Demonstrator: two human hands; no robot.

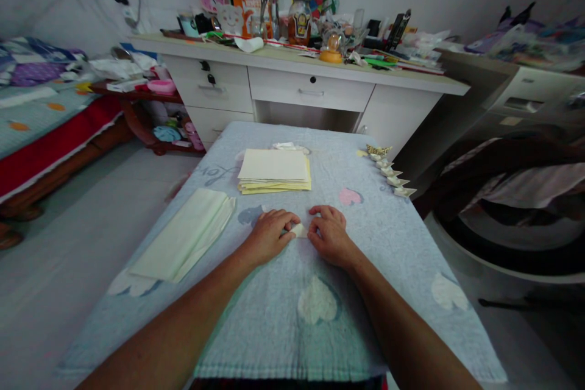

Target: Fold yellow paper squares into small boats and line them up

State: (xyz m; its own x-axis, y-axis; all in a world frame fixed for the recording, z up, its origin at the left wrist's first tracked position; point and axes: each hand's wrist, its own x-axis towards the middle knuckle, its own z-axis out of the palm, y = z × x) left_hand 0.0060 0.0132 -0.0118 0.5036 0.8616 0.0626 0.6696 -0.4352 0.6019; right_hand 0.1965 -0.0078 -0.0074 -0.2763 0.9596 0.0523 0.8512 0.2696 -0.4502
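With fingers (pixel 291 217) of left hand (pixel 269 236) and right hand (pixel 331 236), gripping opposite ends of a small piece of paper (pixel 300 230) on the cloth-covered table (pixel 402 244), probably handling something light, thin and easily creased, calling for gentle pinching along its edges.

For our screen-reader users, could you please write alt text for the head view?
A person's left hand and right hand handle a small pale paper on a cloth-covered table. Nearby lie a paper stack, pale sheets and pointed folded shapes.
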